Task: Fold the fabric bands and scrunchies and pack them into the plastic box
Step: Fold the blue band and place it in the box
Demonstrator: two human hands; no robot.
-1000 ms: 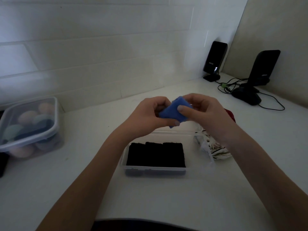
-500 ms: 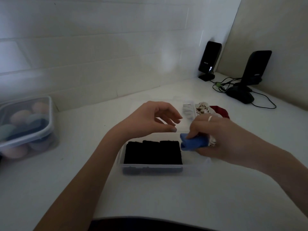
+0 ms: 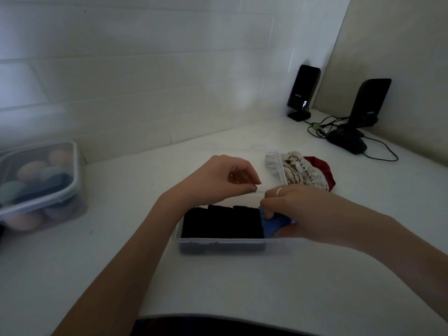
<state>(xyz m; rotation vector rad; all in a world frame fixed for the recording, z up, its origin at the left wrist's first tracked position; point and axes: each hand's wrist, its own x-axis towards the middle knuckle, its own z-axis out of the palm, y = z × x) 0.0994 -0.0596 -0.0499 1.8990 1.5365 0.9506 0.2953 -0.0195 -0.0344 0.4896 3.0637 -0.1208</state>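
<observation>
A clear plastic box sits on the white counter in front of me. Three folded black bands fill its left and middle part. My right hand grips a folded blue band and holds it down inside the box, right beside the black ones. My left hand hovers above the box's back edge with loosely curled fingers and nothing in them. Behind the box lie a white band, a striped scrunchie and a red scrunchie.
A lidded clear container of pastel round items stands at the left. Two black speakers with cables occupy the back right corner. The tiled wall runs close behind.
My right hand has carried the blue band down from chest height into the box's right end. My left hand let go of it and stays above the box.
</observation>
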